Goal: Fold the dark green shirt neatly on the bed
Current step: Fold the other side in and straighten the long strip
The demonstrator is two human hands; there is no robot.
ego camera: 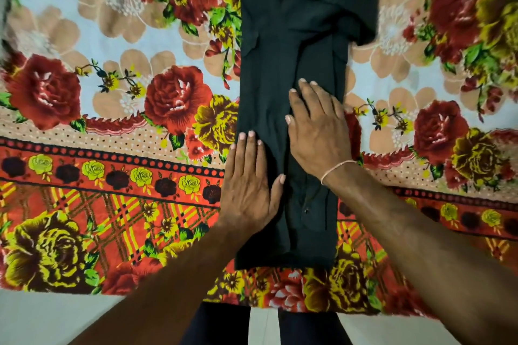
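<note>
The dark green shirt (291,70) lies on the bed, on a flowered bedspread (117,98), folded into a long narrow strip. Its long axis runs from six o'clock, near the bed's edge, up to twelve o'clock, where it leaves the frame. A folded sleeve bulges out at about one o'clock. The left hand (248,185) lies flat with straight fingers on the strip's left edge, pressing down. The right hand (318,126), a thin bracelet (335,169) at its wrist, is spread flat on the strip's middle, fingers towards eleven o'clock.
</note>
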